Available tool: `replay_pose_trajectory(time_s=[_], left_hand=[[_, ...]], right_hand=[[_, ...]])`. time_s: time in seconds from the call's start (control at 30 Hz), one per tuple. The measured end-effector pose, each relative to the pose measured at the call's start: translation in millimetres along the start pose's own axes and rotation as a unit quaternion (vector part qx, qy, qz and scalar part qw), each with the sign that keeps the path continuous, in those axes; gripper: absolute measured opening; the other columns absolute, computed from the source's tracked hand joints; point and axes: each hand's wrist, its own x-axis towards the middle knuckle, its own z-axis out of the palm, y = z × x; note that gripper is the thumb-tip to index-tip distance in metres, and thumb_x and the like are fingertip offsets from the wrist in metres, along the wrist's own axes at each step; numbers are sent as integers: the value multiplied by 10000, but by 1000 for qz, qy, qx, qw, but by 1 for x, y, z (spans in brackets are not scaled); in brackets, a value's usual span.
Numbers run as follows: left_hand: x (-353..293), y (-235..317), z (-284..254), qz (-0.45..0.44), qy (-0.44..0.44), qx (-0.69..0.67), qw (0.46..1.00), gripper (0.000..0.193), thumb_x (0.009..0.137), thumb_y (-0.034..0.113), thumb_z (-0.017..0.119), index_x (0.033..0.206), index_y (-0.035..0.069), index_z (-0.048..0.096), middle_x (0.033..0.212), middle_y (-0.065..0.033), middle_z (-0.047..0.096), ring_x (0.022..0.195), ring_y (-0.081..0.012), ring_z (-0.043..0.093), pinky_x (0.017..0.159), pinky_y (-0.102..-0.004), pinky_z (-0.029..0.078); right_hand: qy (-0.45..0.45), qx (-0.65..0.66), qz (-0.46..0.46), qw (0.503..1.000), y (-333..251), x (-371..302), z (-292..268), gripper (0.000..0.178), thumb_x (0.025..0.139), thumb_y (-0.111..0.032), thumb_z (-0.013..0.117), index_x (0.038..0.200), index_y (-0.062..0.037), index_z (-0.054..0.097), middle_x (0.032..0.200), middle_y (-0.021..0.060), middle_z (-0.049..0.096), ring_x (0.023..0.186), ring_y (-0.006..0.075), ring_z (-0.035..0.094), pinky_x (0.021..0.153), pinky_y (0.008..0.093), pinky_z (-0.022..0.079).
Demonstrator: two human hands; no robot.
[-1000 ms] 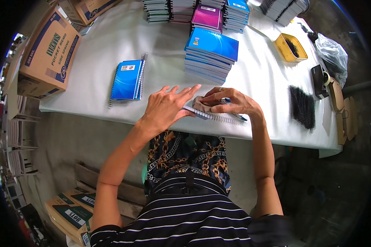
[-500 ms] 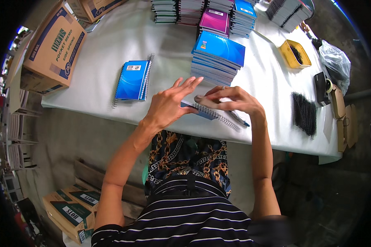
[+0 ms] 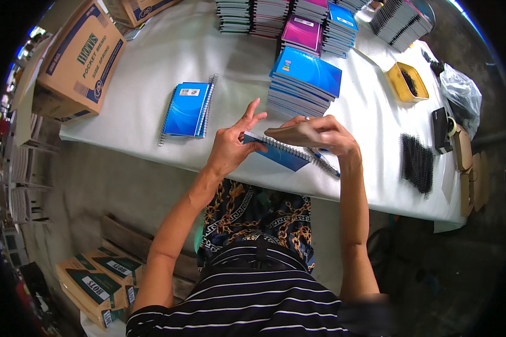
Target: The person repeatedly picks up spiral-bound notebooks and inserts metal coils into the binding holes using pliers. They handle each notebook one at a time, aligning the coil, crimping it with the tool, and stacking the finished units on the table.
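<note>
A blue notebook [image 3: 281, 155] is tilted up near the table's front edge. My left hand [image 3: 233, 143] grips its left end, thumb on the cover and other fingers raised behind. A wire coil [image 3: 289, 147] runs along its upper edge, its free end trailing right. Just above the coil is my right hand [image 3: 320, 133], its fingers pointing left and smeared by motion; whether they pinch the wire is hidden. Beneath that hand lies a slim pen-like thing [image 3: 326, 160], partly covered. Left of my hands lie blue notebooks [image 3: 184, 112] with loose coils along their sides.
Behind my hands stands a stack of blue notebooks [image 3: 306, 73], with a purple-topped stack [image 3: 302, 32] beyond. At right are a yellow tub [image 3: 396, 84] of dark bits, a pile of black coils [image 3: 417, 165] and a tape dispenser [image 3: 441, 130]. A carton [image 3: 78, 62] stands at left.
The notebook has tipped up, so more of its blue cover shows. My right hand has shifted slightly over the coil, its fingers now blurred. My left hand still grips the left end.
</note>
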Motion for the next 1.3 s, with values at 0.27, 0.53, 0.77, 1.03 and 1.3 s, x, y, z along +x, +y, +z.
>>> replay_pose_trajectory(time_s=[0.27, 0.53, 0.77, 1.03, 1.3], left_hand=[[-1, -6, 6, 50, 20, -6, 999, 1039, 663, 109, 840, 1523, 204, 267, 1291, -105, 617, 913, -183, 693, 758, -307, 562], [-4, -3, -1, -17, 3, -43, 999, 1029, 690, 169, 832, 1528, 140, 235, 1317, -101, 604, 1087, -233, 661, 843, -316, 549], [-1, -14, -17, -44, -163, -239, 956, 531, 792, 299, 764, 1262, 89, 634, 1413, -74, 531, 1417, -270, 341, 1158, -414, 282], [-8, -7, -8, -5, -190, -259, 947, 702, 862, 372, 645, 1472, 129, 396, 1377, -130, 552, 1396, -294, 371, 1186, -446, 225], [-14, -19, -5, -6, -154, -209, 966, 790, 863, 451, 613, 1495, 73, 328, 1350, -140, 570, 1325, -282, 471, 1145, -399, 317]], right_hand=[[-24, -15, 20, 999, -2, -1, -1, 498, 768, -383, 679, 1148, -63, 714, 1148, 131, 667, 1038, 266, 614, 949, 374, 454], [25, -210, 147, 966, -29, 19, 27, 480, 801, -376, 663, 1149, -48, 707, 1124, 118, 661, 1012, 261, 619, 911, 376, 475], [187, -297, 129, 928, -71, -63, 1, 604, 790, -464, 669, 1139, 29, 688, 1217, 187, 612, 1077, 299, 608, 930, 404, 479], [317, -655, 44, 685, -41, -76, 46, 304, 767, -181, 766, 1065, -130, 730, 1258, 80, 587, 1237, 278, 484, 1095, 478, 267], [300, -635, -27, 711, -6, 0, 119, 206, 766, -99, 736, 919, -67, 601, 972, 24, 595, 1030, 200, 560, 1062, 476, 301]])
